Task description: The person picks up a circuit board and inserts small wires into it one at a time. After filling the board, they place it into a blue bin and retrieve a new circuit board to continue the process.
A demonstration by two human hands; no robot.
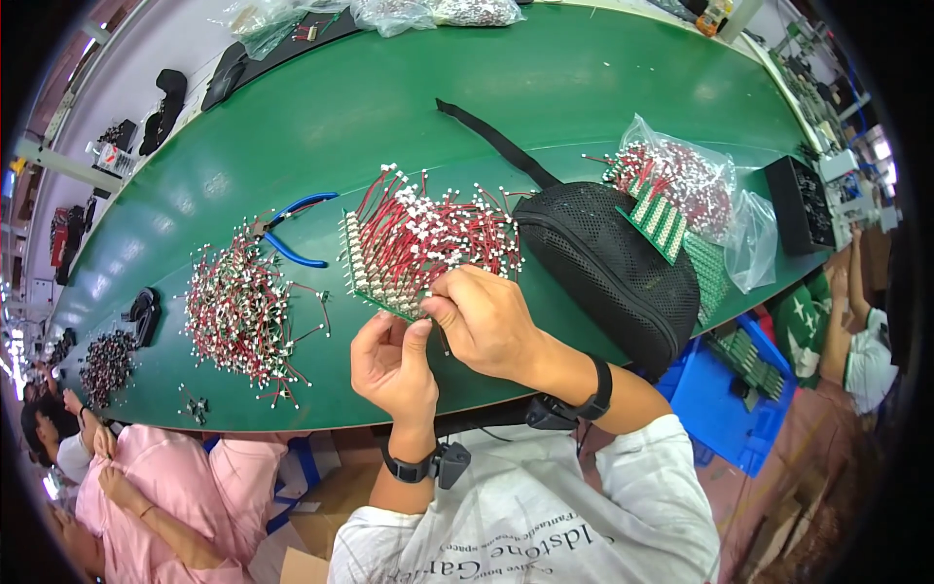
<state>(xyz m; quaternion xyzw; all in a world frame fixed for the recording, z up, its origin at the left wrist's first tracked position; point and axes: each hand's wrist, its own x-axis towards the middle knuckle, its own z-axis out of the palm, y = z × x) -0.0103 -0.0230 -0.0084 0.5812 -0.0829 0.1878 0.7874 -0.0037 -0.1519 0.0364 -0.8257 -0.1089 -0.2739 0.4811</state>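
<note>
A green circuit board panel [384,304] with rows of white connectors and red wires lies in front of me. My left hand [397,375] is closed at its near corner, thumb and fingers pinching the edge. Just above, my right hand [491,326] is closed in a pinch over the same corner. What its fingertips hold is hidden; a short dark piece shows below them. Beyond both hands spreads a heap of red wires with white plugs [438,229], some of them running to the panel's connectors.
A black mesh bag [608,268] with a strap sits right of the wires. Behind it are a plastic bag of wired plugs [681,185] and green boards [654,222]. Leftward lie blue-handled cutters [292,255] and another heap of wired plugs [233,311]. A blue crate [720,419] stands below right.
</note>
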